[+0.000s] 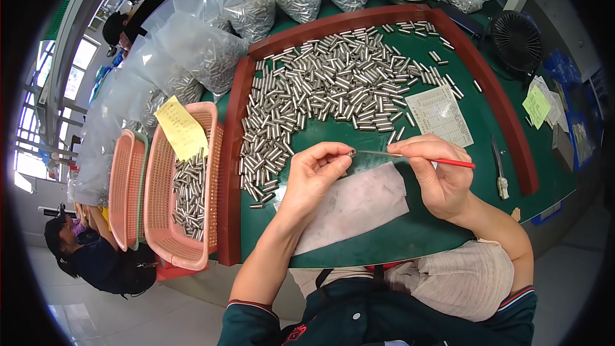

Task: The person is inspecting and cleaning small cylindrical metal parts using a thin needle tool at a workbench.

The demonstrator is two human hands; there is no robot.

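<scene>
Your left hand [317, 176] pinched a small metal piece [352, 152] above the green bench [410, 229] in the head view, while your right hand [443, 174] gripped a slim red-handled tool [456, 163], its tip at the piece. You appeared to be probing or cleaning it; the next move seemed to call for a steady grip and straight alignment. Loose cylinders [320, 83] lay heaped inside a red-brown frame [509, 115], beside pink baskets [157, 218] and bulging bags [253, 16], another worker [96, 259] off left.

Green tabletop [416, 234]: heaped metal cylinders [327, 86], red-brown frame [234, 154], smudged pale sheet [359, 205], printed paper [442, 118].
</scene>
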